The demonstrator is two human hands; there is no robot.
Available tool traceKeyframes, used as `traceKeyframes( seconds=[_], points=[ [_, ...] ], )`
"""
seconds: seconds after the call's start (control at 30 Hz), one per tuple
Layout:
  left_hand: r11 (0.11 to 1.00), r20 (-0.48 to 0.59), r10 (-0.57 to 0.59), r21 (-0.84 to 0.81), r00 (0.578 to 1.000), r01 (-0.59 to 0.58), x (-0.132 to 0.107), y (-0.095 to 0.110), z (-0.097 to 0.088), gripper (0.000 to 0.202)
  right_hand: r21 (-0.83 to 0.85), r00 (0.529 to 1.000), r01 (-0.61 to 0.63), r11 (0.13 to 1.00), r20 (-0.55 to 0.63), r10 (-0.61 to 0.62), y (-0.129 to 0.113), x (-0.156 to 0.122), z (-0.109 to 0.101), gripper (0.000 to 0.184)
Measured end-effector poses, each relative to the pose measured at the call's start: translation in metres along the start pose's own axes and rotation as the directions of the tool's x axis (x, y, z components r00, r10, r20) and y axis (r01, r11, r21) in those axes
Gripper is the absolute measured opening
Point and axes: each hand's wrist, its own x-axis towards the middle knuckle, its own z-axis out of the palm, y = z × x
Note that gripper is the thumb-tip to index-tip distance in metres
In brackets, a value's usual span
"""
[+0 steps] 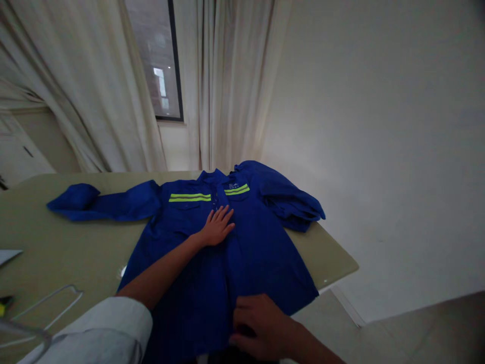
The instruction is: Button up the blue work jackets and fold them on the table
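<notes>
Your right grip (257, 326) is nearest, at the bottom of the view, its fingers curled down on the front of a blue work shirt (223, 263); you can't tell whether it is clenching the cloth or only resting there. Your left grip (217, 227) is released, palm flat and fingers spread on the shirt's chest, with a pale rolled sleeve (113, 328) on that forearm. The shirt lies spread on a khaki worktop (56, 242), with two yellow-green reflective strips (189, 197) across its chest. One shirt sleeve (113, 202) stretches out to the left, and the other (291, 197) lies bunched at the far right, hanging slightly past the edge. To your left on the worktop are a white wire hanger (41, 302), a small yellow item (5, 305) and a pale sheet (7, 256). Past the worktop's right corner, a beige floor (397, 333) runs to a plain white wall (379, 141). Straight ahead, cream curtains (231, 86) hang on both sides of a dark-framed window (157, 60).
</notes>
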Motion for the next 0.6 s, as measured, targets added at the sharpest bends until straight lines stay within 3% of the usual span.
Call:
traceKeyframes(
  seconds=[0.1, 0.17, 0.27, 0.33, 0.43, 0.5, 0.6],
  points=[
    [0.985, -0.003, 0.148, -0.090, 0.989, -0.147, -0.065, 0.022, -0.005, 0.058, 0.117, 0.999, 0.043, 0.992, 0.002, -0.044, -0.002, 0.002, -0.025, 0.024],
    [0.959, 0.037, 0.261, -0.119, 0.965, -0.255, -0.106, 0.037, -0.004, 0.058, 0.097, 0.994, 0.040, 0.995, -0.110, -0.029, -0.001, 0.011, -0.046, 0.020],
    [0.907, 0.127, 0.413, -0.149, 0.902, -0.394, -0.150, 0.053, 0.005, 0.068, -0.010, 0.946, -0.030, 1.000, -0.322, 0.025, 0.008, 0.041, -0.070, 0.025],
    [0.886, 0.152, 0.456, -0.167, 0.877, -0.432, -0.166, 0.062, 0.011, 0.069, -0.083, 0.934, -0.046, 0.995, -0.357, 0.013, 0.017, 0.068, -0.075, 0.021],
    [0.873, 0.163, 0.480, -0.184, 0.862, -0.451, -0.177, 0.071, 0.015, 0.069, -0.243, 0.967, -0.024, 0.970, -0.251, -0.040, 0.030, 0.104, -0.072, 0.030],
    [0.873, 0.174, 0.481, -0.184, 0.859, -0.451, -0.182, 0.076, 0.015, 0.070, -0.345, 0.986, 0.008, 0.938, -0.155, -0.066, 0.036, 0.117, -0.067, 0.038],
    [0.864, 0.182, 0.498, -0.193, 0.848, -0.466, -0.189, 0.081, 0.017, 0.074, -0.394, 0.992, 0.047, 0.918, -0.091, -0.090, 0.042, 0.121, -0.063, 0.032]
  ],
)
